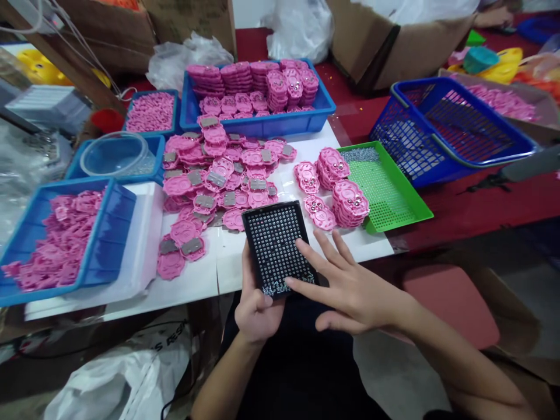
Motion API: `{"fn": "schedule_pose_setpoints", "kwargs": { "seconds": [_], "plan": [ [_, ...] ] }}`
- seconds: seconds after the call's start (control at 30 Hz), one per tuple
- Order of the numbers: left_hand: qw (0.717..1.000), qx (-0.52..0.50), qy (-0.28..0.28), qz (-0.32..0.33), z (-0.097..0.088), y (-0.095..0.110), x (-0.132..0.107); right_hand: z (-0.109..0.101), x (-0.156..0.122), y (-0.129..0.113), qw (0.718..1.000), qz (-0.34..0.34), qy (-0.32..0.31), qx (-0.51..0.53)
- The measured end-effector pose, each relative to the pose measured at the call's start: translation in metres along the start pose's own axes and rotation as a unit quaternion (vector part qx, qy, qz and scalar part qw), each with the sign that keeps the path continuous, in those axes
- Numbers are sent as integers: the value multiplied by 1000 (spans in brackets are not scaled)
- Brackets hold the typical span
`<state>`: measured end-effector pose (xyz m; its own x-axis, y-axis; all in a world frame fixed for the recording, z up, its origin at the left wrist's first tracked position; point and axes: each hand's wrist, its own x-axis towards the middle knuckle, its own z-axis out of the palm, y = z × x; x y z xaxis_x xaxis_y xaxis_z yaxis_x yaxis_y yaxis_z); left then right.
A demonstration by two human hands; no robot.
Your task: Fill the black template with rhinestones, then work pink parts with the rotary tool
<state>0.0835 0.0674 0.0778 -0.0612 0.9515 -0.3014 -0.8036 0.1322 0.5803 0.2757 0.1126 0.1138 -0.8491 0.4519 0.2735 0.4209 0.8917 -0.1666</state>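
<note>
Red cloth (476, 204) and a white sheet (236, 271) cover the worktable, with a cardboard box (406, 52) at the back. At the near edge, above the lap, is a black tray (271, 207) studded with small metal bits (273, 289), loose ones gathered along its near end. The left hand (261, 315) grips its near left corner; the right hand (350, 286) — empty, fingers spread — is over its face, contact unclear. Beyond lie pink parts (221, 169) — heaped left, stacked beside a green tray (405, 220).

L hand (259, 312) gripping, R hand (354, 290) palm-down w/ fingers (318, 260) spread, forearms (464, 356) bare
</note>
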Motion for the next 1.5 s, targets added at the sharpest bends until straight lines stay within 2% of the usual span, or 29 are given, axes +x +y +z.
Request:
{"fn": "schedule_pose_setpoints", "kwargs": {
  "seconds": [0.17, 0.2, 0.3, 0.4, 0.53, 0.63, 0.73, 0.83, 0.93, 1.03, 1.17, 1.27, 1.33, 1.4, 1.5],
  "plan": [
    [1000, -13, 1, 17, 4, -4, 2, -5, -1, -3, 987, 108, 58, -101],
    [1000, -12, 1, 23, 4, -5, 1, -5, 0, -5, 984, 108, 62, -128],
    [999, -11, -2, 33, 4, -8, 1, -5, 2, -14, 980, 52, 64, -183],
    [999, -14, -5, 33, 1, -9, 1, -4, 4, -20, 980, 26, 76, -181],
    [999, -25, -1, 33, -4, -9, 1, -4, 15, -15, 978, 63, 89, -180],
    [999, -34, -3, 33, -8, -10, 0, -2, 25, -11, 972, 107, 73, -196],
    [999, -35, 0, 34, -9, -11, -1, 0, 25, -15, 973, 78, 69, -205],
    [998, -42, 5, 37, -8, -10, 0, 0, 19, -19, 976, 46, 90, -195],
    [999, -42, 6, 33, -8, -11, 1, 0, 19, -19, 970, 77, 103, -205],
    [999, -37, 5, 29, -9, -12, 1, 2, 25, -18, 966, 107, 89, -216],
    [999, -44, 12, 25, -9, -11, 2, 5, 21, -22, 974, 68, 78, -202],
    [998, -56, 17, 10, -8, -7, 6, 7, 9, -26, 981, 59, 105, -153],
    [998, -60, 5, -22, -10, -3, 10, 11, 1, -27, 977, 106, 155, -98],
    [996, -58, -16, -68, -12, 1, 14, 17, -4, -26, 956, 198, 217, -18],
    [986, -42, -60, -150, -17, 6, 18, 27, -6, -23, 884, 340, 295, 125]
  ]
}}
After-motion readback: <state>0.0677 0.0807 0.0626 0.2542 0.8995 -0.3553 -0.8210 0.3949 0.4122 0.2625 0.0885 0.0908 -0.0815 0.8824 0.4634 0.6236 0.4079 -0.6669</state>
